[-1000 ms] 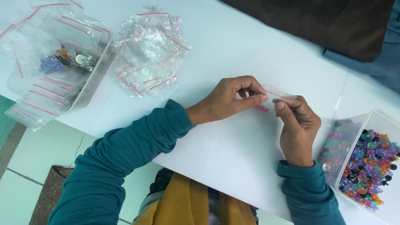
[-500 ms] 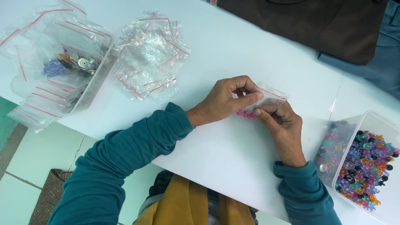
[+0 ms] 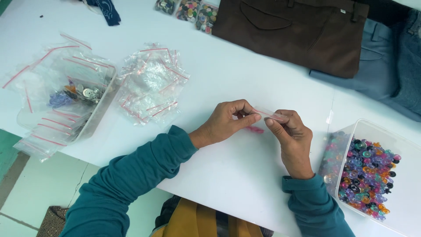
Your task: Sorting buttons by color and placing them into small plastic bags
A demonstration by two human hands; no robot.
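Small clear plastic zip bag with pink seal strip [image 3: 268,114] | held just above white table [image 3: 245,171] | left hand [image 3: 226,123] and right hand [image 3: 291,136] pinch its top edge | advice: press seal evenly, keep bag level over pink bits [image 3: 255,130]
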